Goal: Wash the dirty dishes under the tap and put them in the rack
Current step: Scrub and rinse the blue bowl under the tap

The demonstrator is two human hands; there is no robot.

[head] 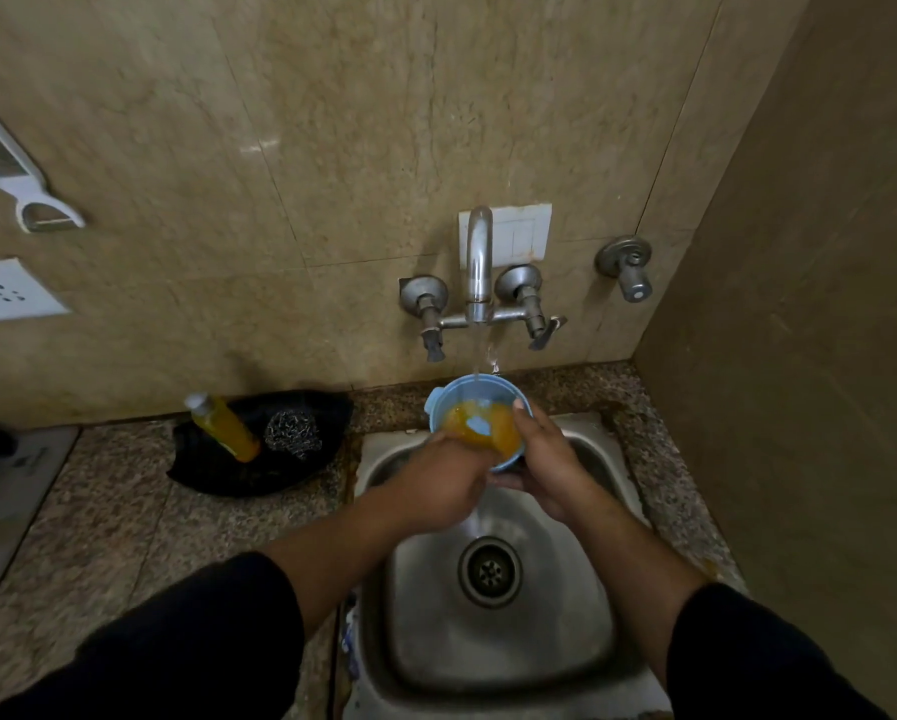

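Left hand (438, 485), right hand (547, 459) on blue bowl (480, 394), orange residue (503, 432) inside

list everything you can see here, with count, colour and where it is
blue bowl: 1, blue, orange smear inside, under the running tap
tap: 1 spout, 2 handles, steel, on wall above sink
wall valve: 1, steel, right of tap
sink: 1, steel, drain in the middle
bottle: 1, yellow, left of sink
scrubber: 1, steel, beside bottle
black cloth or bag: 1, black, under bottle and scrubber
peeler: 1, white, wall, upper left
socket: 1, white, left wall
switch plate: 1, white, behind tap
counter: 1, speckled brown
left hand: 1, at bowl's near rim
right hand: 1, grips bowl
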